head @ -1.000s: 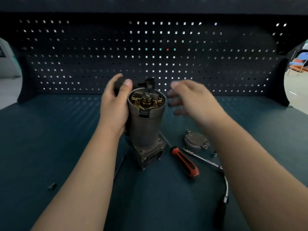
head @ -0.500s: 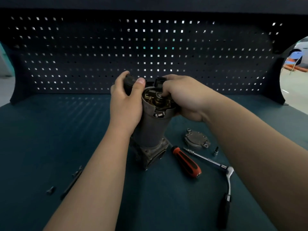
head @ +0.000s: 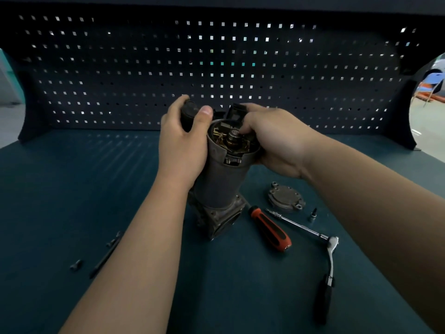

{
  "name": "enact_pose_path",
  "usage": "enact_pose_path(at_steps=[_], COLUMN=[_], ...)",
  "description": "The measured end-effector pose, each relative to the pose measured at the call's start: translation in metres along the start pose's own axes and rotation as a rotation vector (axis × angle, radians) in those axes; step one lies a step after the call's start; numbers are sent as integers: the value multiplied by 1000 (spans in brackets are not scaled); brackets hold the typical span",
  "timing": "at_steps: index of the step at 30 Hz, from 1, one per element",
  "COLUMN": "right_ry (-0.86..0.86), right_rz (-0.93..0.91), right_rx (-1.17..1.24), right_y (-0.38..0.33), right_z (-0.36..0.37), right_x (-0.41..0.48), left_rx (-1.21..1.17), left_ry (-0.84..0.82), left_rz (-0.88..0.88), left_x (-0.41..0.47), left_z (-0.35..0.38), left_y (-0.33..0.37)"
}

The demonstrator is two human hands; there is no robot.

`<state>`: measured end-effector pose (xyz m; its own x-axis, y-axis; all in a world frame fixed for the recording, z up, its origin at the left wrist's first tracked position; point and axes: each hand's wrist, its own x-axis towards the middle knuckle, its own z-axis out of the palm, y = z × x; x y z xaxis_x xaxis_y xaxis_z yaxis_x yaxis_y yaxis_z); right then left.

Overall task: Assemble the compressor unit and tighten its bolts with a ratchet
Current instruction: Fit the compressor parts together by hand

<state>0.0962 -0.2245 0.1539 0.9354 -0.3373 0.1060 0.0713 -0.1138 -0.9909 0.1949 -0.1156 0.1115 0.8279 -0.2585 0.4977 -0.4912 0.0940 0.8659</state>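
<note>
Dark pegboard (head: 120, 68) behind, compressor unit (head: 219, 179) stands upright, open end up, left hand (head: 183, 145) and right hand (head: 277, 141) gripping its top.

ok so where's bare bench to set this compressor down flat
Widest bare bench is far left, between the pegboard and the loose bolts. There is also room at near centre, below the screwdriver, left of the ratchet. Crowded right of the compressor: cover, screwdriver, socket, ratchet.

A dark perforated pegboard (head: 313, 92) is mounted upright behind a teal bench top (head: 72, 189). A screwdriver (head: 269, 229) with an orange-and-black handle is laid on the bench. A blue chair (head: 433, 79) is seen at far right.
</note>
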Motion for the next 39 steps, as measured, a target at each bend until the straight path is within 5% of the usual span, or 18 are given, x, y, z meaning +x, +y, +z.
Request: enact_pose_path(at_steps=[13,39], right_ry=[-120,-63], right_rz=[34,-48], right_rx=[577,624], right_y=[35,32], right_z=[13,23], right_x=[-6,-22], left_rx=[-201,-238], left_ry=[-189,-227], left_rz=[-197,-180], left_x=[3,-7], left_z=[-7,-14], left_y=[7,12])
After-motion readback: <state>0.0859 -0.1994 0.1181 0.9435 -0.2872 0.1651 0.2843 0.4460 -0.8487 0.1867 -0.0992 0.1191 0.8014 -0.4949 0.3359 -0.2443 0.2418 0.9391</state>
